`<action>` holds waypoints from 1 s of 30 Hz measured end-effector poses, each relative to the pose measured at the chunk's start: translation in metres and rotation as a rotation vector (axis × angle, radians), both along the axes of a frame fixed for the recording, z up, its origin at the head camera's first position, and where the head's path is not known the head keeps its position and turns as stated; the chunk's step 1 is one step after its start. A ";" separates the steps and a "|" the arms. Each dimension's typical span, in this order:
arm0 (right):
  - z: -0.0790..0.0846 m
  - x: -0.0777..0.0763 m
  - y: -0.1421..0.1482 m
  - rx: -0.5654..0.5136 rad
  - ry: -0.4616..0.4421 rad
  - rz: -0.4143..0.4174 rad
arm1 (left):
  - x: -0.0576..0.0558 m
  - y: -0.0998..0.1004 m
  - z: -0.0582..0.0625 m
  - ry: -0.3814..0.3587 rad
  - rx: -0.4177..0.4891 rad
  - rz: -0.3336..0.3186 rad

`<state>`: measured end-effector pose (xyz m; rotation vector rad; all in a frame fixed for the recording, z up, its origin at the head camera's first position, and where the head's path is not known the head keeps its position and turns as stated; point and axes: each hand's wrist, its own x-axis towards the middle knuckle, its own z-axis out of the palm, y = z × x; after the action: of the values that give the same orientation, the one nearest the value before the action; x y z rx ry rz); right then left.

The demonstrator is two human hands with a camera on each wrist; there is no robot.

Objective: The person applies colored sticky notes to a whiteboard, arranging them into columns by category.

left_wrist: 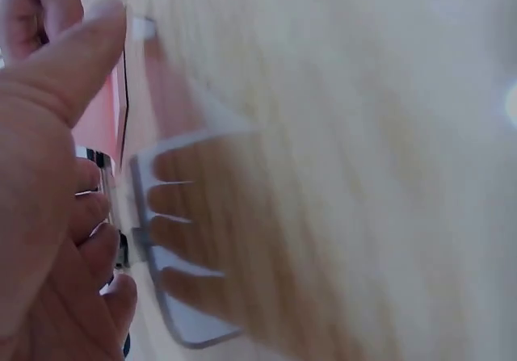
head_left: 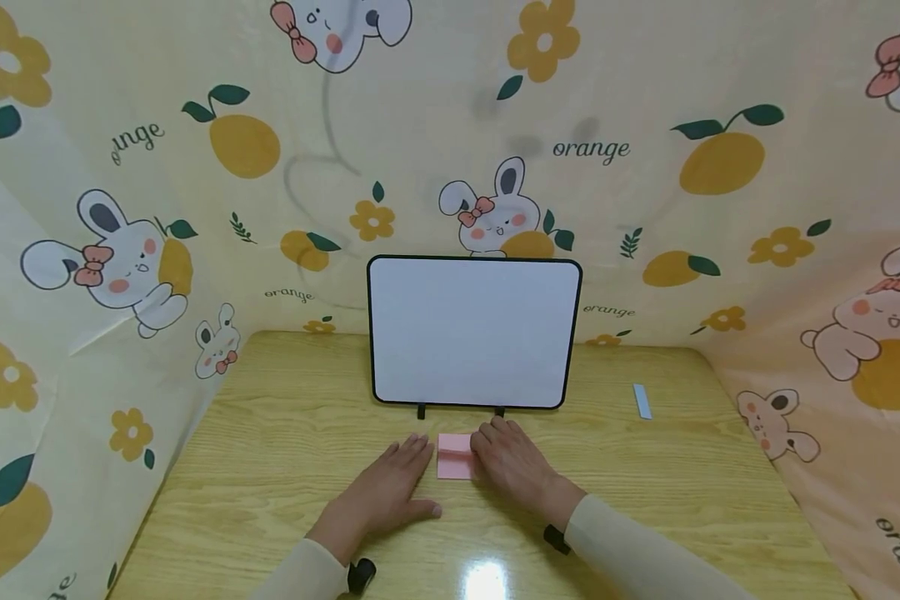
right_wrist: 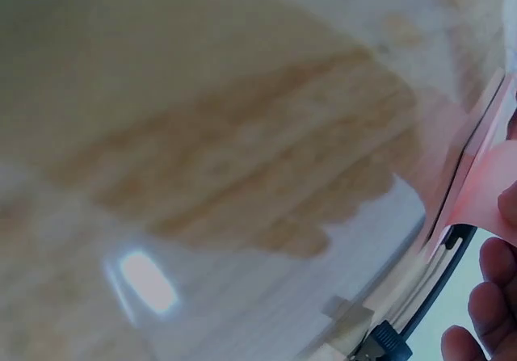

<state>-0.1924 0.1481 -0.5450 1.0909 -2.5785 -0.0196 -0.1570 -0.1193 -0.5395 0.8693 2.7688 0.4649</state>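
Pink paper, a small rectangular piece (head_left: 455, 468) with a raised flap (right_wrist: 483, 185), lay on the pale wood-grain table (head_left: 232, 475) between a person's two hands. The right hand (head_left: 515, 460) had its fingers curled in and pinched the flap at the right side, covering that edge from the head camera. The left hand (head_left: 390, 493) rested palm down just beside the paper's left edge, its fingers straight, its thumb spread wide and nothing in its hold.

Directly beyond the paper stood one white rectangular board with a rounded black frame (head_left: 474, 331), closing off the space ahead; two short black feet (head_left: 422, 412) showed under it, the right one partly hidden behind the right hand's fingers. One narrow pale-blue strip (head_left: 642, 402) lay well apart to the right. Two cream sleeves (head_left: 645, 546) reached in from the near side, with one black device (head_left: 557, 539) at each wrist. Around the table hung a cream printed cloth (head_left: 420, 125) bearing seven rabbits, some cut off by the view's border.
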 end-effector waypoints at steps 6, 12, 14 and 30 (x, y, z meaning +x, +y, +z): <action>0.004 -0.002 -0.001 -0.031 -0.027 -0.026 | 0.013 0.000 0.003 0.017 -0.030 -0.042; 0.003 -0.003 -0.002 -0.047 -0.032 -0.030 | 0.020 0.006 0.004 0.052 -0.057 -0.107; 0.002 -0.003 -0.002 -0.044 -0.035 -0.033 | 0.021 0.008 0.003 0.065 -0.063 -0.118; 0.007 -0.009 -0.004 -0.076 0.029 -0.045 | 0.020 0.009 -0.002 0.045 -0.108 -0.150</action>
<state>-0.2016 0.1439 -0.5381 0.9985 -2.5559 0.0513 -0.1368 -0.1101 -0.5410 1.0633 2.7131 0.2700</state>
